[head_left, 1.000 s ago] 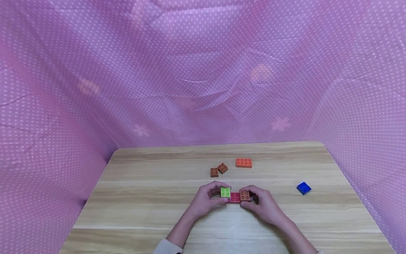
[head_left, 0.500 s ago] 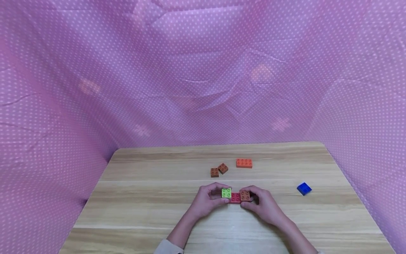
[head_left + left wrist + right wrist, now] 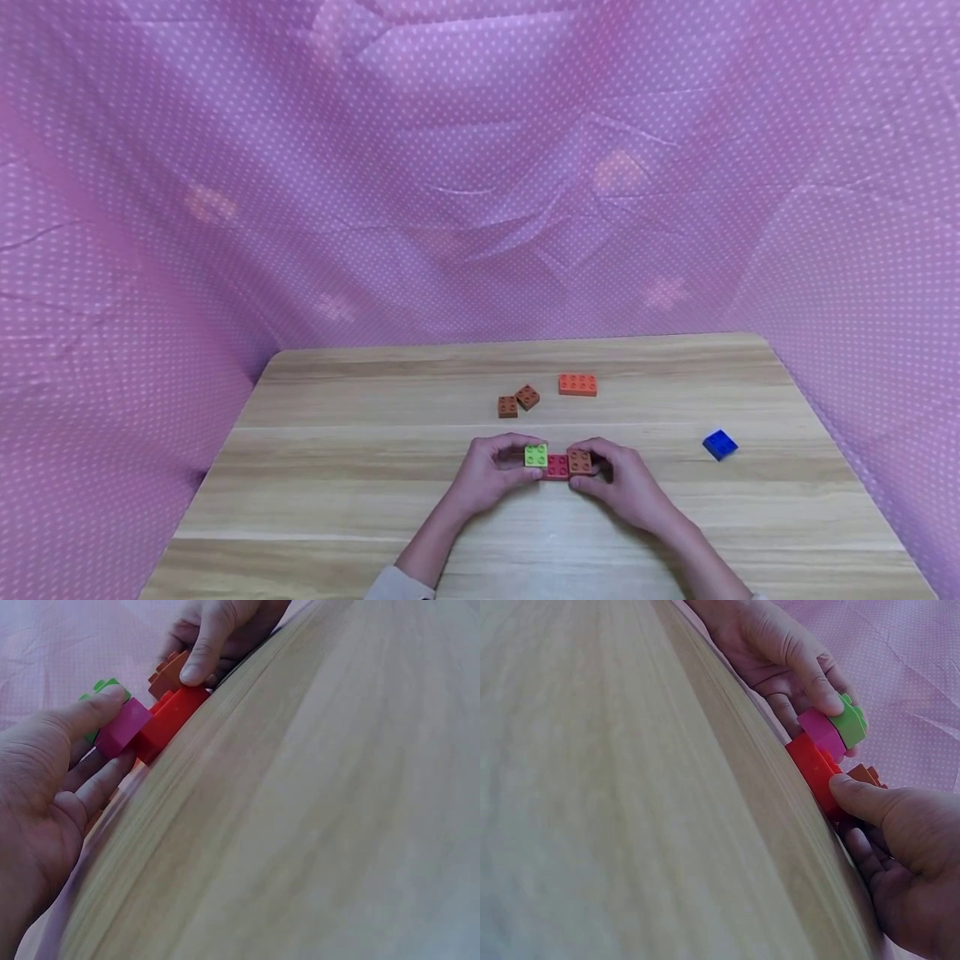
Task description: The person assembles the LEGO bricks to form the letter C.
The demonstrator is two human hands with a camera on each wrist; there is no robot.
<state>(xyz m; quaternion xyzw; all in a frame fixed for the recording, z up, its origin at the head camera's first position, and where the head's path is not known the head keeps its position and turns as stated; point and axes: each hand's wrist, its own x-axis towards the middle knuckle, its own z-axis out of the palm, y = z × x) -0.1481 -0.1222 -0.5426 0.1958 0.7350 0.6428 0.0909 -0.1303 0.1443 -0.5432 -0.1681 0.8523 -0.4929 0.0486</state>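
Both hands meet at a small assembly of toy building bricks on the wooden table. My left hand (image 3: 483,479) pinches a stacked pair between thumb and fingers: a lime-green brick (image 3: 536,455) on top of a pink brick (image 3: 124,729). That pair sits at the left end of a red brick (image 3: 814,771), raised off the table; whether the pink brick is pressed onto its studs, I cannot tell. At the red brick's right end, my right hand (image 3: 630,483) grips it with the thumb on its near side. A brown brick (image 3: 580,462) stands on that end.
Two brown bricks, one square-on (image 3: 507,407) and one turned askew (image 3: 528,397), lie behind the hands. An orange brick (image 3: 577,385) is farther back. To the right lies a blue brick (image 3: 721,445). Pink dotted cloth (image 3: 480,208) hangs around the table (image 3: 337,467).
Over the last second the green brick and the left fingers have shifted very slightly to the right. The right hand and the loose bricks look the same.
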